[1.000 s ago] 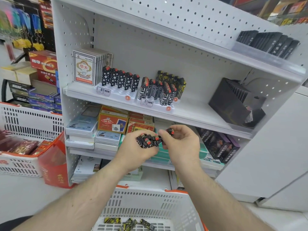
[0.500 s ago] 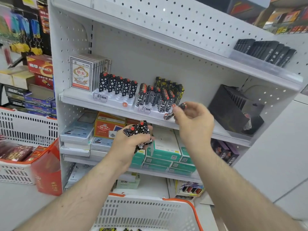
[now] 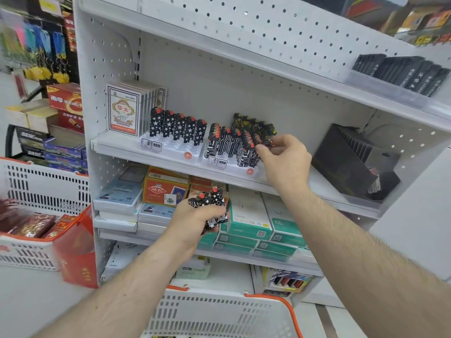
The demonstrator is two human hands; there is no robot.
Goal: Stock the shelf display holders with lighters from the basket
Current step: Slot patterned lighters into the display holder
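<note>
Lighters (image 3: 211, 207) gripped in left hand (image 3: 195, 220); right hand (image 3: 284, 158) pinches one at holder (image 3: 229, 164)

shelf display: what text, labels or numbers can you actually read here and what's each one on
"NBM": tag on the left lighter holder
"NBM": tag on the right lighter holder
"华太" and "No.1895": playing card pack
"10Q": teal box
Too blurred or small to read: red carton, black packs, orange card box, the QR-code labels.

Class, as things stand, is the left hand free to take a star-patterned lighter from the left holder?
Probably not: the left hand already grips a bundle of lighters, though nothing blocks the star-patterned lighters.
</note>
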